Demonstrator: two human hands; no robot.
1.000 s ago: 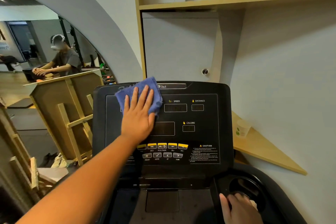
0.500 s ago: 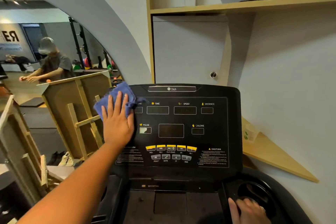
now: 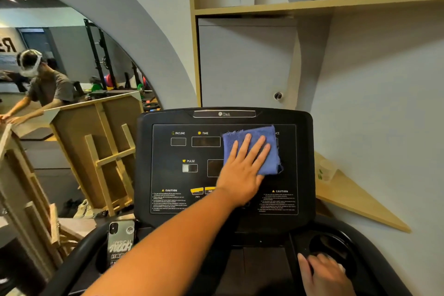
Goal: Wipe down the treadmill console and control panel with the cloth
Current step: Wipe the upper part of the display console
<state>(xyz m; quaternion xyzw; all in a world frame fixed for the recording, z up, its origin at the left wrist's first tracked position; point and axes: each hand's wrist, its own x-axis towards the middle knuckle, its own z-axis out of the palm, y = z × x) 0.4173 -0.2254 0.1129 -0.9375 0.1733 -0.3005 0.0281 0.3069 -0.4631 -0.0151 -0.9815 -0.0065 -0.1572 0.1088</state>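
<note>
A black treadmill console (image 3: 224, 166) fills the centre. A folded blue cloth (image 3: 254, 149) lies on its upper right displays, pressed flat by the left hand (image 3: 242, 173), fingers straight. The right hand (image 3: 324, 276) rests on the cup holder rim (image 3: 348, 240); its fingers look loosely curled. Pressing over the yellow buttons (image 3: 197, 191) could start the belt.

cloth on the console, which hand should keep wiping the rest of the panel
Left. The left hand lies flat on the blue cloth, pressing it against the control panel. The right hand rests low by the cup holder, away from the cloth.
</note>
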